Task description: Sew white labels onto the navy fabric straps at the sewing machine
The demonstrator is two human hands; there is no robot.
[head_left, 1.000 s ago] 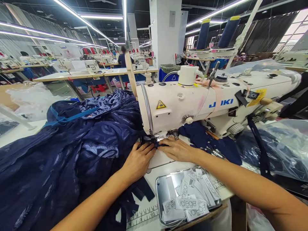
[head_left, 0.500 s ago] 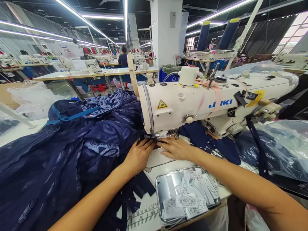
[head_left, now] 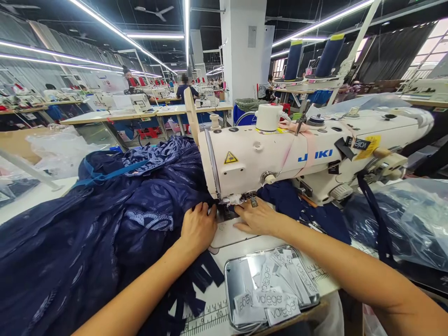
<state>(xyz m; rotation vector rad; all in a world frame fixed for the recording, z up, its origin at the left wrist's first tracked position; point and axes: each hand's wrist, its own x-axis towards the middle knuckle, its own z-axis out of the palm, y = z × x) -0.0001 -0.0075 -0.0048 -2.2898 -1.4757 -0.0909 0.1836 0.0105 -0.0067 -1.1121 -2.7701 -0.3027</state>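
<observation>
The white sewing machine (head_left: 241, 161) stands before me, with its presser foot (head_left: 226, 210) low over the bed plate. To the left of the foot, my left hand (head_left: 199, 227) has its fingers curled into the navy fabric (head_left: 147, 252), gathered in a large heap with pale embroidered scrolls. My right hand (head_left: 257, 216) lies beside the foot on the other side, fingers stretched forward and thumb apart on the bed plate. Its fingertips are partly hidden beneath the machine head. A metal tray (head_left: 229, 280) of white printed labels (head_left: 269, 297) sits nearest me.
Folded navy cloth (head_left: 285, 198) lies under the machine arm. At the right is a clear plastic bag (head_left: 399, 219) with dark contents. Navy strips (head_left: 196, 280) hang over a ruler tape (head_left: 206, 317) on the table edge. Two thread cones (head_left: 331, 53) stand behind; co-workers sit farther off.
My left hand has drawn left, away from the presser foot, and its fingers have curled. The right hand has hardly moved. The view has tilted slightly upward.
</observation>
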